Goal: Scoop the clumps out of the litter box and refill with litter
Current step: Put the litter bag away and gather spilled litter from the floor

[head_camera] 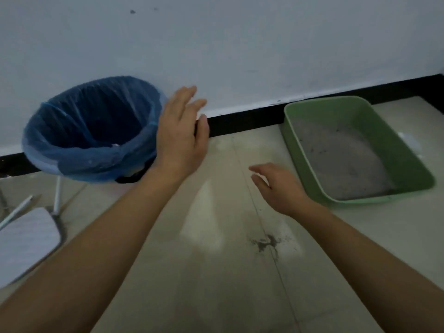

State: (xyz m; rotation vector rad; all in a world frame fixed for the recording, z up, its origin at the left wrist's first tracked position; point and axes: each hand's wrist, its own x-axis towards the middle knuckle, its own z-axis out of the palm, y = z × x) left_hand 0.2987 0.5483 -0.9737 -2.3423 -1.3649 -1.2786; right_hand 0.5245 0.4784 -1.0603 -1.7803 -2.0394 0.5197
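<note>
A green litter box (397, 150) lies on the floor at the right, against the wall, with grey litter (341, 159) spread over its bottom. A bin lined with a blue bag (93, 131) stands at the left by the wall. My left hand (181, 138) hovers flat beside the bin's right rim, fingers apart, holding nothing. My right hand (280, 188) is held low over the floor just left of the litter box's near corner, fingers loosely spread and empty. No scoop shows in either hand.
The floor is pale tile (216, 272) with a dark smudge of spilled grit (266, 243) between my forearms. A white-framed stool or chair (26, 239) stands at the lower left. A black skirting board (242, 121) runs along the white wall.
</note>
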